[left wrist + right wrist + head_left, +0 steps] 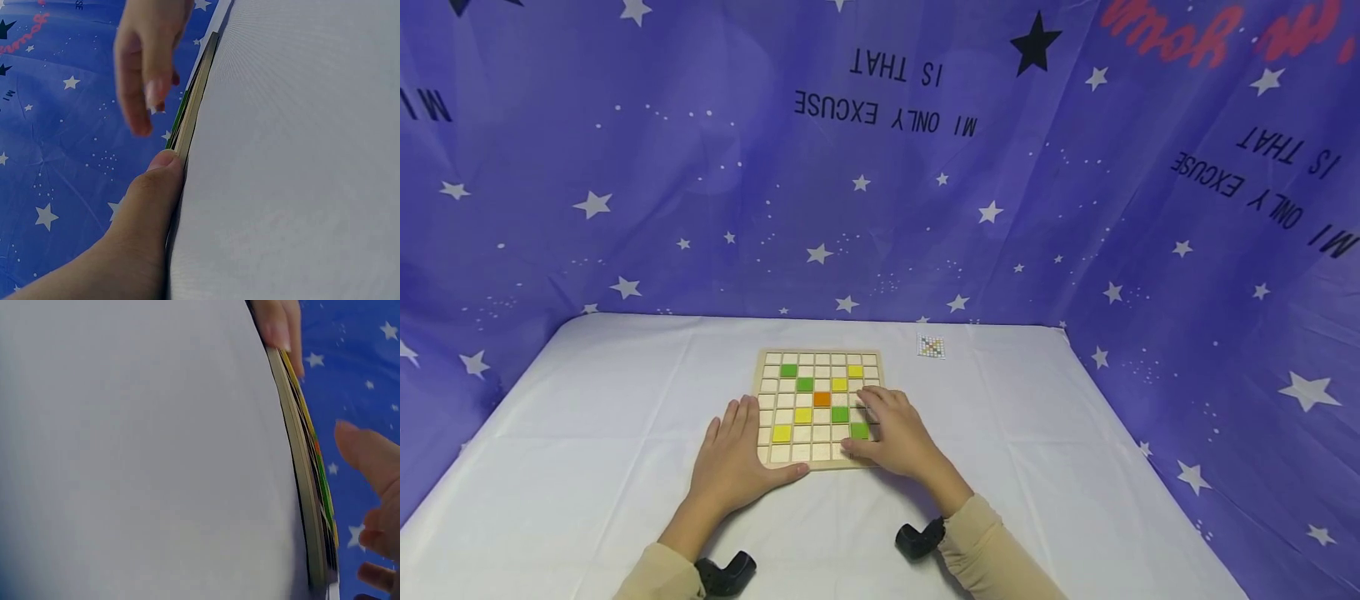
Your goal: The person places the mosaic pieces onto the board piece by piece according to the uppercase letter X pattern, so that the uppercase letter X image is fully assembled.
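Observation:
A square wooden grid board point(820, 466) lies flat on the table. Coloured tiles form a cross on it: an orange tile point(822, 399) in the middle, with green tiles point(805, 384) on one diagonal and yellow tiles point(802, 415) on the other. My left hand point(728, 465) rests against the board's left side, fingers extended, its thumb on the front edge. Over the board's right part, my right hand point(901, 435) hovers with fingers loosely bent and nothing between them. In the right wrist view a gap shows between that hand's thumb point(356, 447) and the board's edge point(294, 425).
A small printed card point(932, 347) with a coloured grid pattern lies behind the board, to its right. White cloth point(1037, 467) covers the table. A purple star-print curtain point(737, 208) stands along the back and sides.

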Available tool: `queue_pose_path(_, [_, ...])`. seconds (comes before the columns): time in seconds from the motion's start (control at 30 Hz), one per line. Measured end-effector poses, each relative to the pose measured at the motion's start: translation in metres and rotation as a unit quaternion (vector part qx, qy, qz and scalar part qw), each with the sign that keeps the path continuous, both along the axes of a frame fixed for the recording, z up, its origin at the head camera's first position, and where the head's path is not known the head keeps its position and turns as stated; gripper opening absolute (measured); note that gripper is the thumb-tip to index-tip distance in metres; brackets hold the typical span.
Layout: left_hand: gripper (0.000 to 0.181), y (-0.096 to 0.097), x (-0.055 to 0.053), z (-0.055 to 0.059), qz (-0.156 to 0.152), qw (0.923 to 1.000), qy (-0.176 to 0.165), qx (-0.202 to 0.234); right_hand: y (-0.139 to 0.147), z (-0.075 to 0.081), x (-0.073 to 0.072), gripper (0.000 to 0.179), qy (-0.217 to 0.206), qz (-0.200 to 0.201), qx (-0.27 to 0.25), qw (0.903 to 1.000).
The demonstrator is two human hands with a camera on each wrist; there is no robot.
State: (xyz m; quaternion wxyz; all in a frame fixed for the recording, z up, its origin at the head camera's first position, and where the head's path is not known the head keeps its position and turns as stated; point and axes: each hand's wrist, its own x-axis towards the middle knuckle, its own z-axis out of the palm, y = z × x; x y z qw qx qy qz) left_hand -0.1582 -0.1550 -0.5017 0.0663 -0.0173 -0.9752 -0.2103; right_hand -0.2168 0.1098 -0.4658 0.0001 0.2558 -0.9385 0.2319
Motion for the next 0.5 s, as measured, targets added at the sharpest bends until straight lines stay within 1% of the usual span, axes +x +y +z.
queue_pose_path(0.13, [0.144, 0.0, 0.0, 0.001, 0.0, 1.0, -0.003, 0.003, 0.017, -0.007, -0.003, 0.115, -0.029, -0.021, 0.004, 0.9993])
queue_pose_path(0.23, [0.144, 0.0, 0.0, 0.001, 0.0, 1.0, -0.002, 0.003, 0.024, -0.013, -0.005, 0.128, -0.05, -0.026, 0.01, 0.9983])
queue_pose_path(0.37, [0.143, 0.0, 0.001, 0.001, 0.0, 1.0, -0.001, 0.002, 0.027, -0.016, -0.004, 0.132, -0.077, -0.024, 0.017, 0.9966])
queue_pose_path(0.5, [0.143, 0.0, 0.0, 0.001, -0.001, 1.0, 0.003, 0.0, 0.027, -0.016, -0.001, 0.132, -0.086, -0.025, 0.021, 0.9957])
